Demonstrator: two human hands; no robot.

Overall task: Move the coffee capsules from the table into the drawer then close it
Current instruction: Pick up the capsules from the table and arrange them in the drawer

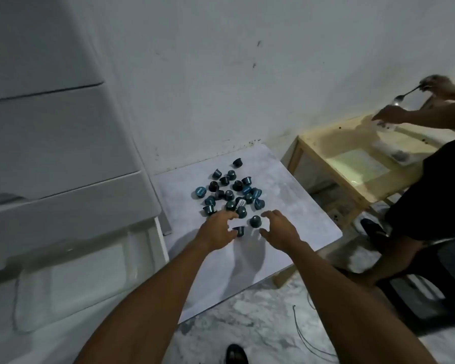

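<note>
A dark shoe (236, 353) stands on the grey-veined marble floor (260, 324), beside a thin dark cord (304, 334) lying in loose curves. Two bare forearms reach forward from the lower edge and converge over the counter (294, 179), a flat white slab with faint marbling and a rounded corner.

The left hand (218, 227) is palm down with its fingers arched and spread like a claw, its thumb just beside a small dark capsule (239, 231). Whether the fingertips touch the capsules beyond them cannot be told. The right hand (280, 229) is also unclenched, with thumb and fingers spread in a wide C around a rounded teal capsule (255, 221). It holds nothing.

Just past the fingers, the coffee capsules (229, 193) lie in a loose heap near the middle of the counter. They are small, glossy, dome-shaped cups with flared rims, in teal, blue and near-black, some upright and some tipped over. One (237, 162) sits apart at the far side.

At left, touching the counter's edge, a smooth white chest of drawers (50, 132) has its lowest drawer (74, 279) pulled out, showing no capsules inside.

Farther right stands a second counter of pale wood (352, 164), where another person's hand (435, 84) holds a metal spoon (405, 97). The scuffed white wall (247, 74) lies behind.
</note>
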